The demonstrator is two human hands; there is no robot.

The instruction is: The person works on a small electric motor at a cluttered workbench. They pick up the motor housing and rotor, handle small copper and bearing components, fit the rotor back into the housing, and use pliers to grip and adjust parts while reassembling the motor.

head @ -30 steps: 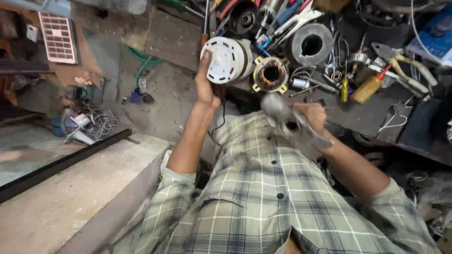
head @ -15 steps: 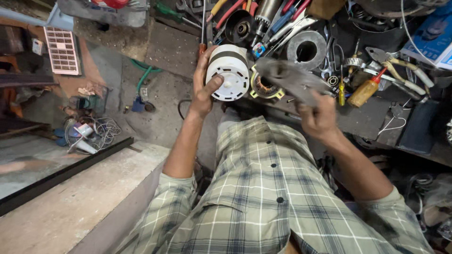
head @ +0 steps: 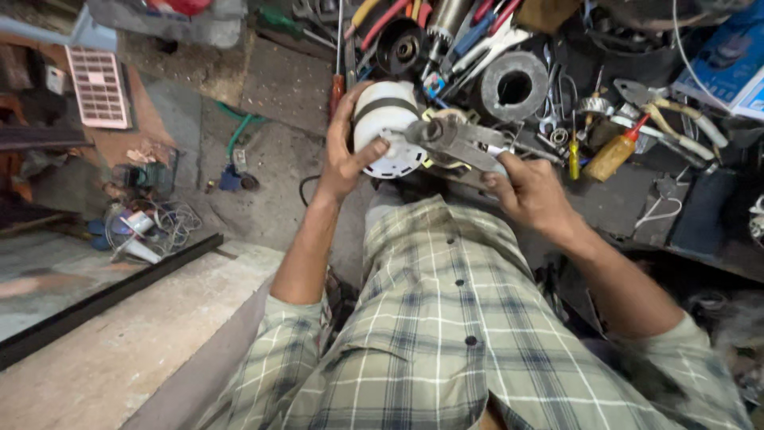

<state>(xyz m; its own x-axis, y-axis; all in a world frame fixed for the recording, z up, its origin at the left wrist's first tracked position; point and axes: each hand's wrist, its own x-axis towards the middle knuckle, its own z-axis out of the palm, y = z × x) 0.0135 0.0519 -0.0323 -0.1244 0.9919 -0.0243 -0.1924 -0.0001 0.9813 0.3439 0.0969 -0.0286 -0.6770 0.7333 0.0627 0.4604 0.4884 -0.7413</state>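
Two bare hands at work above a cluttered workbench [head: 621, 207], seen from the head camera. Left hand [head: 344, 155] wrapped around a white cylindrical motor housing [head: 387, 127] with a dark band near its top, thumb pressed on the white face, fingers curled behind; grip closed firmly on it. Housing held up off the bench, just left of centre, in front of the tool pile. Right hand [head: 532, 191] closed around the rear of a grey metal end bracket [head: 455, 139], whose rounded hub end points left and sits against or just in front of the housing's face; actual contact not clear from this angle. Beyond the bracket, a copper-wound stator [head: 446, 163] partly hidden behind it.

Elsewhere on the bench: a dark grey ring-shaped part [head: 513, 86], a yellow oil bottle with red nozzle [head: 609, 155], a yellow-handled screwdriver [head: 573, 155], a red-handled screwdriver [head: 337, 76] standing behind the left hand, pliers with pale handles [head: 668, 119], a blue box [head: 728, 64] at far right. Lower frame filled by a checked shirt [head: 446, 342], sleeves rolled to the elbows. Left of frame: concrete floor [head: 270, 159], a green hose [head: 239, 131], a tangle of wires [head: 151, 227], a pink ventilated grille [head: 99, 86].
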